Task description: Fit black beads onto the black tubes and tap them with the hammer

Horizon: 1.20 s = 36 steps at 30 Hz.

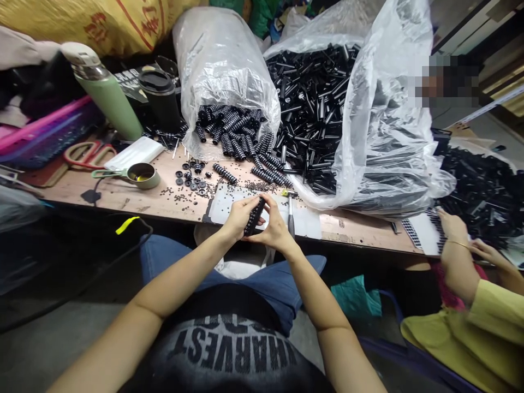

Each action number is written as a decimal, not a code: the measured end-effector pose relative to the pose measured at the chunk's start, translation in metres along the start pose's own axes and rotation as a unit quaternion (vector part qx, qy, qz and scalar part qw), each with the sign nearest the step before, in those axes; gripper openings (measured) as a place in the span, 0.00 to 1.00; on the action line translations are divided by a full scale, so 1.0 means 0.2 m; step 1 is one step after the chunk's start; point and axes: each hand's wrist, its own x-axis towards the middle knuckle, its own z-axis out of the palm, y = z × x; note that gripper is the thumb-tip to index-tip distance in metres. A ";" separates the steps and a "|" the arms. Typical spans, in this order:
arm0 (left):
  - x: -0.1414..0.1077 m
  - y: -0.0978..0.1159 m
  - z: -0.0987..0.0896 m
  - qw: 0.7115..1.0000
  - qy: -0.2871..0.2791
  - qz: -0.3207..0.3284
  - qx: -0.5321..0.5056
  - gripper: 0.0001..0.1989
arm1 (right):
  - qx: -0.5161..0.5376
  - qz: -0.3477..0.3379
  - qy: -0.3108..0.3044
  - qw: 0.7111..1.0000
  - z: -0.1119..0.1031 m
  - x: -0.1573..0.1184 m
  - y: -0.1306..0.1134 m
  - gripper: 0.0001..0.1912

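Note:
Both my hands grip one black ridged plastic piece, held tilted over the near edge of the bench. My left hand pinches it from the left side, and my right hand has its thumb and fingers around its two ends. Under and behind them lies a pale board sprinkled with tiny dark parts. A hammer with a dark handle rests on the board, right of my right hand. Beyond, several black ridged cylinders spill from a clear plastic bag.
A big clear bag holds black tubes. Small black discs, a metal cup, red scissors, a green bottle and a black tumbler stand leftward. A co-worker's hands work at the right.

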 end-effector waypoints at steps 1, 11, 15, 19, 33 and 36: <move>0.00 0.00 0.00 1.000 -0.002 -0.006 0.006 0.21 | 0.013 0.011 -0.006 1.000 0.00 0.00 0.01 0.63; 0.01 -0.02 0.00 0.999 -0.003 -0.042 0.034 0.19 | 0.056 0.074 0.032 0.995 0.04 -0.04 0.04 0.62; 0.01 -0.03 -0.01 0.998 -0.002 -0.050 0.039 0.16 | 0.059 0.069 0.009 0.996 0.05 -0.05 0.05 0.63; 0.01 -0.03 0.00 0.998 0.009 -0.054 0.033 0.15 | 0.058 0.090 -0.008 0.994 0.04 -0.06 0.04 0.65; 0.12 -0.23 -0.13 0.807 -0.043 0.280 0.518 0.23 | -0.143 0.119 0.054 0.981 0.16 -0.08 0.20 0.50; 0.16 -0.26 -0.18 0.674 -0.071 0.322 0.661 0.23 | -0.234 0.162 0.051 0.957 0.10 -0.13 0.24 0.45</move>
